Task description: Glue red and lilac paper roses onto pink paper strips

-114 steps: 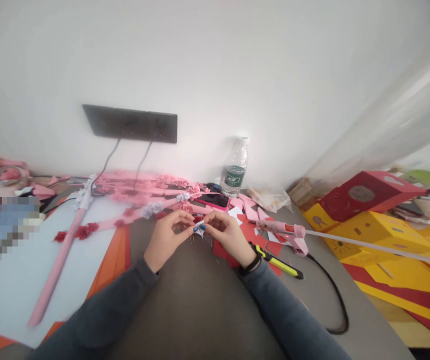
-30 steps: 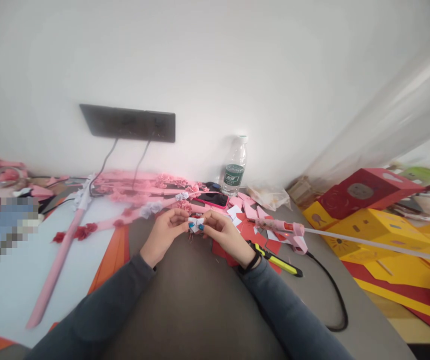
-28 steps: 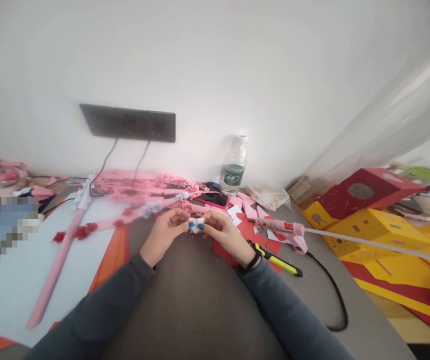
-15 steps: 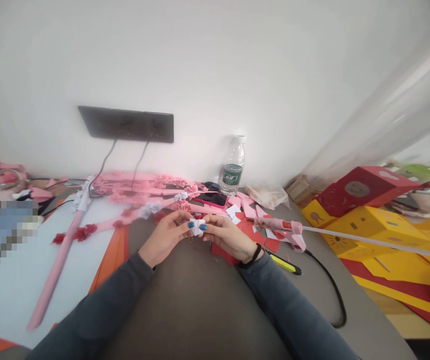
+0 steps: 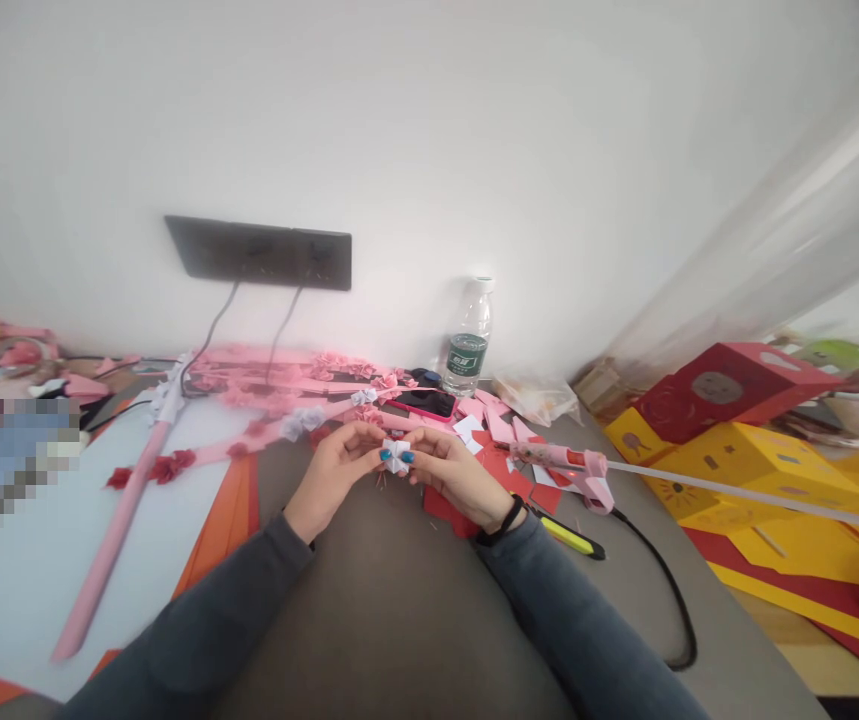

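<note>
Between my two hands is a small folded white paper flower (image 5: 397, 454), held over the grey table. My left hand (image 5: 338, 470) pinches its left side, thumb toward me. From the other side my right hand (image 5: 459, 473) grips it in the same way, and both thumbtips press on its front. The fingertips behind the paper are partly hidden. Just right of my right hand lie red paper pieces (image 5: 453, 511) and white paper scraps (image 5: 468, 431). A yellow and black utility knife (image 5: 570, 535) rests beside my right wrist.
A pink glue gun (image 5: 583, 470) with a long glue stick (image 5: 744, 493) lies at right, its black cord curling forward. Behind stand a water bottle (image 5: 466, 350) and a phone (image 5: 429, 403). Pink paper-flower stems (image 5: 249, 395) and a pink rod (image 5: 110, 550) lie left; yellow boxes (image 5: 766, 465) stand right.
The view has shifted slightly, so the surroundings sit a little lower and further right. Both hands keep hold of the white paper flower, with hardly any change in the fingers.
</note>
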Available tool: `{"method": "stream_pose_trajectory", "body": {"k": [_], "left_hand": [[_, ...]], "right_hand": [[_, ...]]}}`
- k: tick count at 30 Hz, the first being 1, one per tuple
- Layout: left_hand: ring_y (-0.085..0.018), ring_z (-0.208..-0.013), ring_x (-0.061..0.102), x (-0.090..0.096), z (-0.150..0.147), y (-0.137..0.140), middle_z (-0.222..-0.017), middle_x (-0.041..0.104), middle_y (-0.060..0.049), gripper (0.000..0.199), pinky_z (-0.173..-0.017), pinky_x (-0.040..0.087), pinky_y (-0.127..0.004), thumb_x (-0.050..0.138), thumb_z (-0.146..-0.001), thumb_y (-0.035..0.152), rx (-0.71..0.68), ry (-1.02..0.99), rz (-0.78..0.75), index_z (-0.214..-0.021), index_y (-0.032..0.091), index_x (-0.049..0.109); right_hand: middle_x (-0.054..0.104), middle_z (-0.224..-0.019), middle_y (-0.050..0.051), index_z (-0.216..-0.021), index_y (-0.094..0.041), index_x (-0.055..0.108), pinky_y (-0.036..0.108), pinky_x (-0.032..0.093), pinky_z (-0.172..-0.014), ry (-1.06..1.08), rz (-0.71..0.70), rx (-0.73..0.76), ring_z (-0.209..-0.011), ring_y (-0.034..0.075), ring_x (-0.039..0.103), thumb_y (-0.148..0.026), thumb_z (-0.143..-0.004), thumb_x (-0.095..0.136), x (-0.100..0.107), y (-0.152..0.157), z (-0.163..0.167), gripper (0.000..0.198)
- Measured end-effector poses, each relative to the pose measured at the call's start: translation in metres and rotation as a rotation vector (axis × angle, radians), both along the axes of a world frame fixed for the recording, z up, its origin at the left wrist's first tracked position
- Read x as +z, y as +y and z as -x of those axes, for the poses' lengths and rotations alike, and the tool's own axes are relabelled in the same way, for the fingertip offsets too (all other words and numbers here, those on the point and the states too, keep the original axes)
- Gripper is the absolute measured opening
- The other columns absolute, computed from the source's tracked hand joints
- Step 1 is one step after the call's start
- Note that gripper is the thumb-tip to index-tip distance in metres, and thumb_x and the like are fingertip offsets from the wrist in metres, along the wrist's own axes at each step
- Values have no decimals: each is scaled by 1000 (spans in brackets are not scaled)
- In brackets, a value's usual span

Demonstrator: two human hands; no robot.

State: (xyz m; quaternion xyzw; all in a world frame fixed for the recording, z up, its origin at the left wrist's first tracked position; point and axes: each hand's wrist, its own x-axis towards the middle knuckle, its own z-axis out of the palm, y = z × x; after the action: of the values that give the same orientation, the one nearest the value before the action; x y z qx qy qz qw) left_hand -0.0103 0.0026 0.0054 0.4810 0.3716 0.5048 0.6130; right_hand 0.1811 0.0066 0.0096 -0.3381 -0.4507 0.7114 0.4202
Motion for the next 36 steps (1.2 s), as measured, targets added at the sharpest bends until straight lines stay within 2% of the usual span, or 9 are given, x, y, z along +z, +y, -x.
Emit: {"method": "stream_pose_trajectory", "body": {"k": [5, 7, 10, 16, 21, 25, 28, 33, 36], "left_hand": [[-22, -93, 71, -8, -1, 0, -109, 75, -8, 37, -81, 58, -32, 83, -75, 36, -14, 158, -54, -106, 17, 75], [-24, -98, 71, -9, -3, -1, -114, 75, -10, 43, -85, 59, -35, 82, -77, 38, -59, 109, -10, -114, 17, 75], [-26, -105, 70, -9, -6, -3, -113, 76, -10, 47, -93, 56, -36, 86, -75, 41, -50, -20, 76, -115, 17, 76], [-23, -102, 70, -7, -9, -1, -112, 76, -9, 46, -87, 57, -32, 93, -65, 38, 35, -209, 121, -104, 18, 78], [-22, -100, 71, -7, -8, -1, -103, 76, -8, 37, -85, 56, -29, 92, -68, 32, 24, -118, 21, -97, 17, 74], [-26, -108, 70, -6, -7, -2, -111, 76, -10, 40, -90, 57, -33, 90, -69, 31, -11, -69, -5, -103, 17, 74], [-25, -104, 70, -5, -6, -3, -113, 76, -10, 41, -83, 58, -31, 88, -71, 34, -11, -27, -9, -107, 17, 76], [-15, -73, 66, -7, -6, -3, -105, 77, -10, 46, -69, 56, -27, 82, -77, 47, -19, 47, -11, -111, 16, 78], [-15, -68, 65, -6, -5, -3, -88, 77, -9, 51, -66, 55, -27, 79, -79, 55, -54, 81, -10, -109, 14, 78]], "right_hand": [[65, -73, -2, -84, -20, 63, 24, 49, -59, -301, -337, -254, -65, 12, 60, -43, -72, 87, -6, -2, 7, 34], [64, -75, -1, -85, -22, 63, 27, 51, -61, -414, -481, -319, -67, 14, 61, -37, -79, 80, -5, -5, 9, 24], [68, -85, 3, -89, -22, 65, 31, 56, -70, -459, -594, -296, -78, 18, 66, -35, -85, 73, -2, -9, 11, 15], [68, -88, 3, -90, -23, 63, 33, 59, -76, -381, -574, -295, -80, 18, 68, -37, -88, 68, 1, -10, 10, 16], [67, -82, 2, -84, -22, 62, 33, 58, -71, -432, -565, -316, -72, 18, 65, -40, -85, 73, 3, -11, 11, 21], [70, -81, 4, -82, -23, 64, 34, 57, -70, -450, -541, -376, -72, 20, 66, -40, -84, 74, 2, -10, 11, 20], [70, -78, 4, -81, -23, 66, 34, 54, -66, -464, -522, -400, -67, 20, 65, -41, -85, 73, 0, -9, 9, 20], [63, -71, 1, -78, -23, 65, 31, 45, -60, -596, -670, -441, -63, 18, 55, -30, -88, 67, 0, -9, 7, 13], [59, -74, 1, -78, -22, 63, 31, 45, -63, -640, -806, -432, -67, 18, 54, -20, -90, 62, 3, -10, 7, 12]]}}
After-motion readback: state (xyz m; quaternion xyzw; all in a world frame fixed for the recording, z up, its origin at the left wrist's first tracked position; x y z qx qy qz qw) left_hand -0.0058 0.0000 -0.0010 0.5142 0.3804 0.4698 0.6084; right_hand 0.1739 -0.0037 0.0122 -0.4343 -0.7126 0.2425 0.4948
